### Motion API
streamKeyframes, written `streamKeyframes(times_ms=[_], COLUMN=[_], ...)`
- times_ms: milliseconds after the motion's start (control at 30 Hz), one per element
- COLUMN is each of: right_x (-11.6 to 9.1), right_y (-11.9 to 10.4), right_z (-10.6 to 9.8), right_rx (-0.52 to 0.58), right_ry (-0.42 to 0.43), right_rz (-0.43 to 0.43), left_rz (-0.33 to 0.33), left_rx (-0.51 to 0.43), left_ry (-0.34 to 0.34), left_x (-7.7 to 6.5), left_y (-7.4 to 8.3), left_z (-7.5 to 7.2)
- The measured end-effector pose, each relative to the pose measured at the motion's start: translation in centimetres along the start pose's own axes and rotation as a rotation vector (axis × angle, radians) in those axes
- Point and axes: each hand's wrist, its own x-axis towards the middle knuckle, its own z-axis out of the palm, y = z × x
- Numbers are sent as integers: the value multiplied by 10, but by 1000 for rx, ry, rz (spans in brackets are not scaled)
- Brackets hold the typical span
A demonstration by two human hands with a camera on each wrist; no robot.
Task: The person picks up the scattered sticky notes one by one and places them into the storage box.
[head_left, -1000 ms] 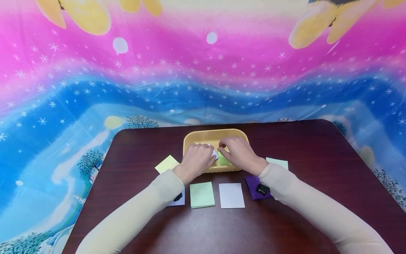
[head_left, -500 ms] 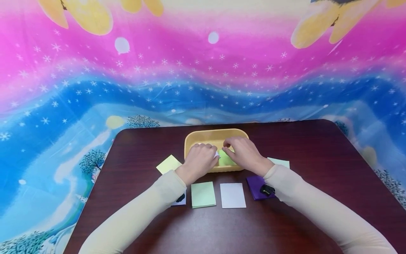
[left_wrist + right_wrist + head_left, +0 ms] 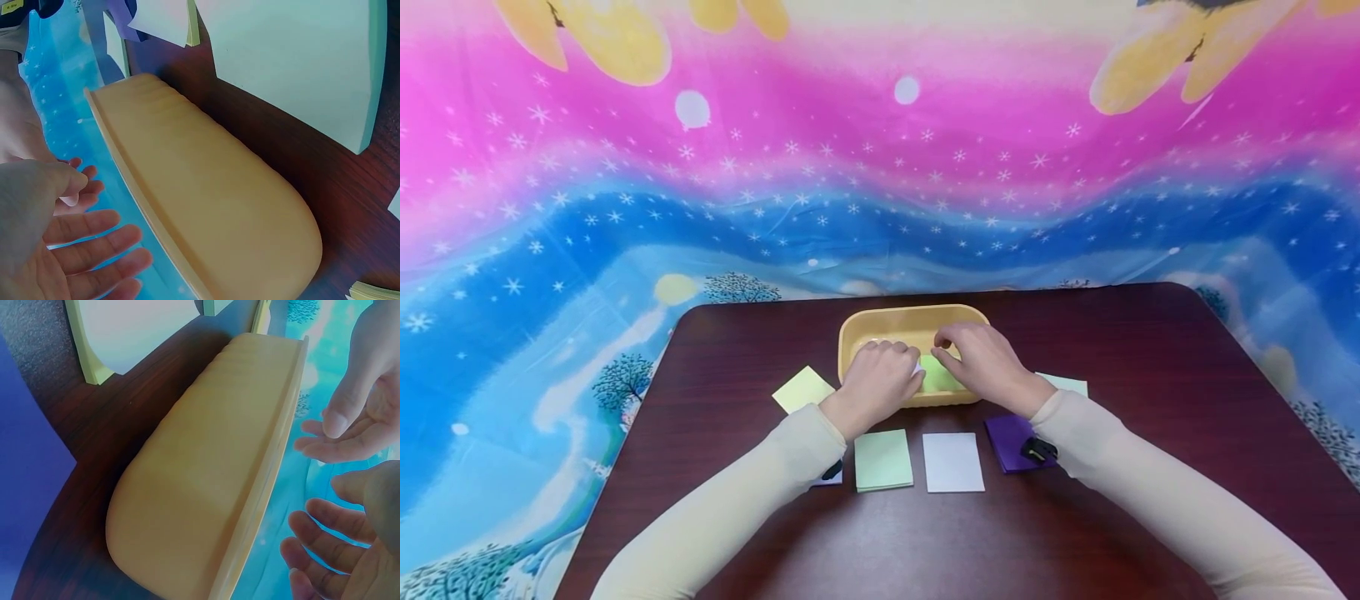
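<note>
Both hands are over a yellow plastic basket at the back of the dark table. My left hand hangs over the basket's left half, fingers loosely bent and holding nothing in the left wrist view. Beside its thumb, a sliver of white paper shows inside the basket. My right hand is over the right half, its fingers loosely bent and bare in the right wrist view. Between the hands, a bright green sticky note pad lies in the basket. The wrist views show only the basket's outer wall, hiding its contents.
In front of the basket lie a light green pad, a white pad and a purple pad. A yellow pad is at the left, a pale green one at the right. Another pad is partly under the left sleeve.
The right hand has shifted slightly right, uncovering more of the bright green pad. The left hand has drifted a little right, so less white paper shows. The whole head view has shifted slightly.
</note>
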Motion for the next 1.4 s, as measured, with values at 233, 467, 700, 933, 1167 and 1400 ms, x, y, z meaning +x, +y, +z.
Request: streamKeyframes(times_ms=[233,467,700,933,1167,1400], right_x=[-3,-6,-9,-12,-15,-16], right_y=[3,6,10,15,18,22], right_z=[-3,-6,-8,-11,-13,-16], right_rx=[-6,-2,5,6,1,-1], right_ry=[12,12,25,17,9,29], right_rz=[1,4,7,28,53,42], left_rz=[5,9,17,21,33,41], left_rx=[-9,-17,2,9,7,3], left_ry=[-10,-24,-35,-38,-31,-27], left_x=[1,4,6,8,8,9], left_y=[3,7,13,17,21,25], left_z=[-2,-4,-5,-6,-4,-3])
